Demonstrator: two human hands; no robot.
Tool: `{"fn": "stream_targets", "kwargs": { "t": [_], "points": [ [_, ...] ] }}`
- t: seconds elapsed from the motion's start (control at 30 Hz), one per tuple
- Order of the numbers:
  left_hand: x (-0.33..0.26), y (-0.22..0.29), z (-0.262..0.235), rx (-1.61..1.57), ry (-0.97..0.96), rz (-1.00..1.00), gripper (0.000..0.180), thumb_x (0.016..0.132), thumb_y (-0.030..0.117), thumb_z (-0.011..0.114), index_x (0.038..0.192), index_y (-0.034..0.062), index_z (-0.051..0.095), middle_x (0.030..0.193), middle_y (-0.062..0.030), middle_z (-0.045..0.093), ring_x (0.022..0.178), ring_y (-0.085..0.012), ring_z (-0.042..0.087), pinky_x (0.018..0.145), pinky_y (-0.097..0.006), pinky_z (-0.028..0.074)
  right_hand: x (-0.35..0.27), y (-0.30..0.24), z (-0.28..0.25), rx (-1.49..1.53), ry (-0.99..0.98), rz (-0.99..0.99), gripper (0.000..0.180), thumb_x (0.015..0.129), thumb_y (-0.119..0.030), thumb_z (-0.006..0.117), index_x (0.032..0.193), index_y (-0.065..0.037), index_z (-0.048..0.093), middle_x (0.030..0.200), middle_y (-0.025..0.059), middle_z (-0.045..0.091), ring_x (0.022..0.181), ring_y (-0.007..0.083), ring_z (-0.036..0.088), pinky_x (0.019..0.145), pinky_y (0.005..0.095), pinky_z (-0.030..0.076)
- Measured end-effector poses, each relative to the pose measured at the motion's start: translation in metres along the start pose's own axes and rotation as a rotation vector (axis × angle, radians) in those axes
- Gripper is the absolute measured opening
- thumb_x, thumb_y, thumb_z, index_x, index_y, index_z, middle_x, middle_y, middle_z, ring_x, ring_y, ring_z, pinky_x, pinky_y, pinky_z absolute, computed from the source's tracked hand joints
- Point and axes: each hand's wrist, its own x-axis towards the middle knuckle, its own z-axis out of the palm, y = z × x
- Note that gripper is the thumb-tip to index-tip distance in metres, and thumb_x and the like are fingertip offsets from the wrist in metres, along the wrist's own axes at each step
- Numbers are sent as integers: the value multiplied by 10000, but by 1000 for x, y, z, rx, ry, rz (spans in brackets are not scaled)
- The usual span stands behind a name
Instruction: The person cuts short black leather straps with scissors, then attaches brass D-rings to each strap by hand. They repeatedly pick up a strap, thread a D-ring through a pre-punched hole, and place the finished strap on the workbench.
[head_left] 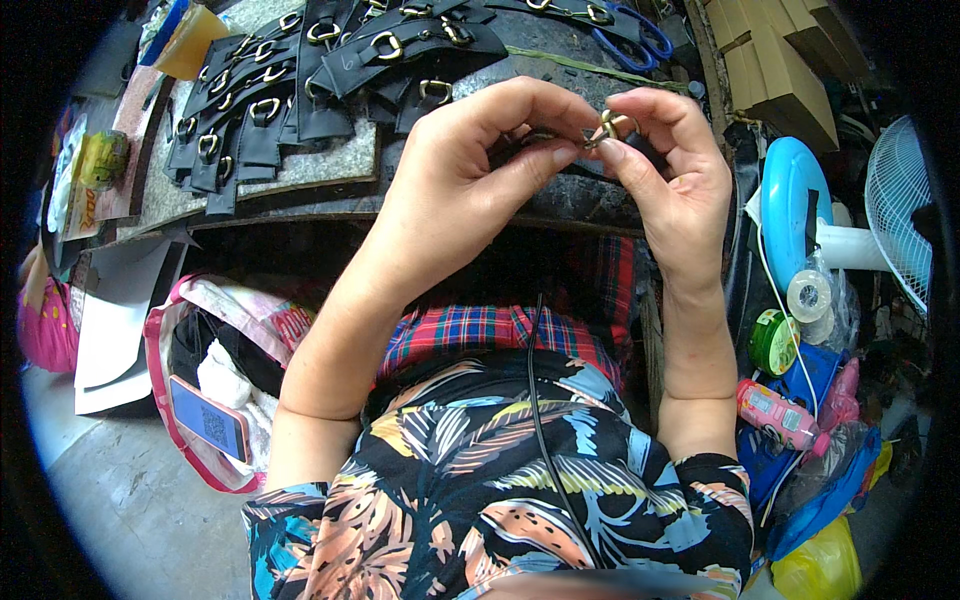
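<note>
Both hands meet over the near edge of the workbench, pinching a small brass-coloured metal buckle [608, 124] fitted to a black strap. My left hand [470, 165] is closed, thumb and forefinger at the buckle's left side; a dark strip shows inside its curled fingers. From the right, my right hand [682, 165] grips the buckle with thumb and fingertips, a black strap end [645, 150] lying against its palm. Just beyond my left hand lies a pile of black straps [285, 90] with similar metal buckles. The fingers partly hide how strap and buckle join.
Blue-handled scissors [648, 42] lie at the bench's far right. Cardboard boxes [780, 80] and a fan [900, 210] stand at right, above a pink bottle [780, 415] and plastic bags. At lower left, a pink-edged bag [160, 370] holds cloth and a phone [208, 418].
</note>
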Motion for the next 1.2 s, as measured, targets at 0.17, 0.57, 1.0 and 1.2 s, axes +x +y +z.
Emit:
{"fn": "stream_targets", "kwargs": {
  "t": [0.17, 0.57, 1.0, 1.2],
  "points": [
    [-4, 1, -1, 413, -1, 65, 234, 937, -29, 709, 1170, -4, 722, 1037, -57, 750, 981, -127, 704, 890, -265, 546, 3, -6, -10, -442, -111, -184, 302, 890, 37, 750, 1176, -15, 665, 1055, 51, 702, 977, 111, 673, 906, 262, 535],
    [-1, 6, -10, -146, -12, -254, 208, 971, 132, 709, 1117, -14, 733, 914, -19, 734, 778, -41, 628, 683, -198, 504, 2, -6, -9, -658, -189, -383, 272, 823, 52, 767, 1071, -32, 691, 983, 81, 722, 906, 184, 712, 831, 302, 558],
    [-11, 7, -3, 339, 1, -3, 254, 893, -24, 752, 1143, -4, 719, 1043, -27, 712, 962, -82, 641, 863, -237, 503, -8, -14, -16, 24, -64, 166, 189, 925, -27, 641, 1110, 0, 668, 899, 70, 682, 788, 130, 681, 661, 238, 534],
    [-9, 6, -5, 608, 43, 153, 265, 835, -28, 777, 1090, 39, 747, 958, -72, 682, 928, -188, 683, 803, -282, 535, 1, -7, -19, 341, -108, 282, 154, 971, -103, 643, 1052, 0, 724, 890, 57, 724, 718, 127, 693, 605, 224, 513]
  ]
}}
